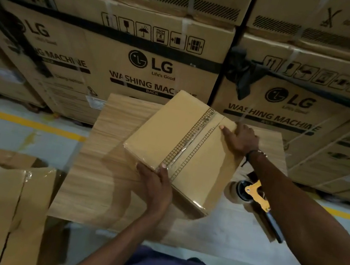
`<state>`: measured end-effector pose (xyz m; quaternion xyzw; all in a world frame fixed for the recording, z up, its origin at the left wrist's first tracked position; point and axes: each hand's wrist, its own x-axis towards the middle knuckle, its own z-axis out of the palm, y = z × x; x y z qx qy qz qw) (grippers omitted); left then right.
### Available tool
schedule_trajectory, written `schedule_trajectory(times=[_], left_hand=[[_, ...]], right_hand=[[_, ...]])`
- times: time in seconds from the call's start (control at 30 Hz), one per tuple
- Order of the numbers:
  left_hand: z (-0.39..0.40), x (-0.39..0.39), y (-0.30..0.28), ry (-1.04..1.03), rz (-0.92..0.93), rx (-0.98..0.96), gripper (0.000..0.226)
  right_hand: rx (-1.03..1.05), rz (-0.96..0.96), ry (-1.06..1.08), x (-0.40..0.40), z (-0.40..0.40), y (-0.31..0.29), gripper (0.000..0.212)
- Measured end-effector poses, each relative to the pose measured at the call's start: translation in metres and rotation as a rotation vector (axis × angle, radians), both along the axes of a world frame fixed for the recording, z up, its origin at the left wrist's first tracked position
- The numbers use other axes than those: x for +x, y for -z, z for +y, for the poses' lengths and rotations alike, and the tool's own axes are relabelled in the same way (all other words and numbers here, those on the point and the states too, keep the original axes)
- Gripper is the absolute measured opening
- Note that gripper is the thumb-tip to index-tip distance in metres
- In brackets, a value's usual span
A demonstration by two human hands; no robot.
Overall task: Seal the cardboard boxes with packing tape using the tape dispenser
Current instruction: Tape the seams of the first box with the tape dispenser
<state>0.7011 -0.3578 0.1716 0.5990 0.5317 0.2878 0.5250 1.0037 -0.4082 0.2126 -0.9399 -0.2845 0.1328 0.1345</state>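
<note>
Taped box (177, 142): 1 | tape dispenser (256, 196): 1 | left hand (156, 184), right hand (241, 138): fingers gripping box edges

Both arms reach forward, bare to the elbow. The left hand (156, 183) sits close in, fingers curled over an edge with the thumb lying on top. The right hand (239, 137) is stretched further out, fingers wrapped over the far corner, dark band on that wrist.

A wall of stacked washing-machine cartons (153, 64) (printed with handling symbols) stands behind the wood-grain counter (103, 166). The grey concrete floor (6, 139) carries a yellow painted line (25, 122). The light is dim and warm.
</note>
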Motion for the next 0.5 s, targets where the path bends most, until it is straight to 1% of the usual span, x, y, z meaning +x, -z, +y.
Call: schedule_trajectory(times=[0.07,0.13,0.23,0.37,0.43,0.5], left_hand=[[-0.010,-0.004,-0.004,0.032,0.003,-0.039,0.082],[-0.009,-0.006,-0.010,0.041,0.011,-0.064,0.080],[0.027,-0.006,-0.010,0.029,0.064,-0.008,0.070],[0.085,-0.002,-0.005,0.067,0.216,0.195,0.044],[0.115,0.005,-0.008,0.165,0.295,0.293,0.044],[0.141,0.013,-0.015,0.306,0.330,0.381,0.046]], right_hand=[[0.001,-0.017,0.006,0.002,0.001,0.000,0.102],[0.017,-0.051,0.059,-0.008,-0.007,0.005,0.097],[0.065,-0.069,0.178,-0.034,-0.028,0.011,0.088],[0.110,-0.073,0.224,-0.082,-0.072,0.011,0.086],[0.109,-0.064,0.239,-0.107,-0.090,0.006,0.085],[0.116,-0.027,0.240,-0.132,-0.101,0.002,0.090]])
